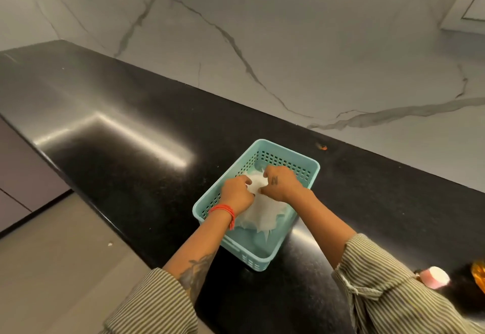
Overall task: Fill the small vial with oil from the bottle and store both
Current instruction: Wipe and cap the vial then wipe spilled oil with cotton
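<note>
Both hands, left hand (237,192) and right hand (282,184), pinch white crumpled plastic (258,211) inside a teal basket (308,162) on the black bench (131,137); vial and bottle unseen, progress unclear, possibly storing

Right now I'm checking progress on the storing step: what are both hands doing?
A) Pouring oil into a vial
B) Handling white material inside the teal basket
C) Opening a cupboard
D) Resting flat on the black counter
B: the left hand and right hand are both down in the teal basket, fingers curled on the white material.

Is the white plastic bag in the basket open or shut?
Cannot tell: both hands, left hand and right hand, grip the white bag, hiding its mouth.
</note>
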A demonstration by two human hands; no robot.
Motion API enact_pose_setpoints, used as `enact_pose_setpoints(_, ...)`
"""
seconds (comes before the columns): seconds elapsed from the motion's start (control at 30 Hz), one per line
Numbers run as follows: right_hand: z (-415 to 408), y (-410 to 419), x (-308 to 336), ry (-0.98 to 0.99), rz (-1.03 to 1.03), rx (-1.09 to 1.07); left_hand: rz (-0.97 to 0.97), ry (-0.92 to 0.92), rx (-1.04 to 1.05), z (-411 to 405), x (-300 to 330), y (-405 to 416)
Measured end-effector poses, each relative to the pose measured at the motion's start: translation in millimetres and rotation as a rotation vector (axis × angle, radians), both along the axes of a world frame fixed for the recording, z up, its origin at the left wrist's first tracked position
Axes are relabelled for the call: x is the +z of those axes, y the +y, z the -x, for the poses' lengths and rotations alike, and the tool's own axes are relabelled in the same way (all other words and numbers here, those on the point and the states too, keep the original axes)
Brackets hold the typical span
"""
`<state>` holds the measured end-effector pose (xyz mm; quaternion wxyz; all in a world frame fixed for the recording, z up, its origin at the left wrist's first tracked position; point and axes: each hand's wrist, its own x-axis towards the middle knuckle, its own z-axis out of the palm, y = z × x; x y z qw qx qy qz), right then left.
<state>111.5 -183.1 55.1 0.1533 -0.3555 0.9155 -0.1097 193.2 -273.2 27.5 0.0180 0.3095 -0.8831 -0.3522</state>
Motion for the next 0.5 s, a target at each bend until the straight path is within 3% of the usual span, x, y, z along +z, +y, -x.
enact_pose_setpoints(0.17, 5.6, -7.0, -7.2, 0.012, -0.104, 0.009, -0.004, -0.002, -0.003, 0.4, -4.2, -3.4)
enact_pose_setpoints(0.5, 8.0, -10.3, -11.9, 0.11, -0.064, 0.01, -0.003, 0.017, 0.006, 0.5, -5.0, -2.7)
